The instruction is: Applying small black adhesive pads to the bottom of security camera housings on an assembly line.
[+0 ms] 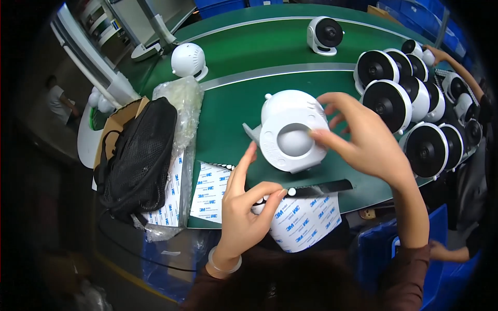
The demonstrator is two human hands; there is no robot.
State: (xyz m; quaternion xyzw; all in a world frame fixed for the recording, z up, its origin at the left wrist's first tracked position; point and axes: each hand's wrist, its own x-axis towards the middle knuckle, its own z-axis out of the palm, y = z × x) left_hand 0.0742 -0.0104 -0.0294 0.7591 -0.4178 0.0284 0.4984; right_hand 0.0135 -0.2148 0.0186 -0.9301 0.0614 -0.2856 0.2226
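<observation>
A white round camera is tipped over on the green table, its ring-shaped base facing me. My right hand grips its right side, the thumb on the base ring and the fingers behind, slightly blurred. My left hand pinches the edge of a white backing sheet with blue print between thumb and index finger. Along that edge runs a black strip with white round spots. Another left finger reaches up to the camera's lower left side, next to a small grey-white flap.
Several white cameras with black fronts crowd the right side. Single cameras stand farther back. A black mesh bag, clear plastic wrap and another printed sheet lie left. Another person's hand reaches in at far right.
</observation>
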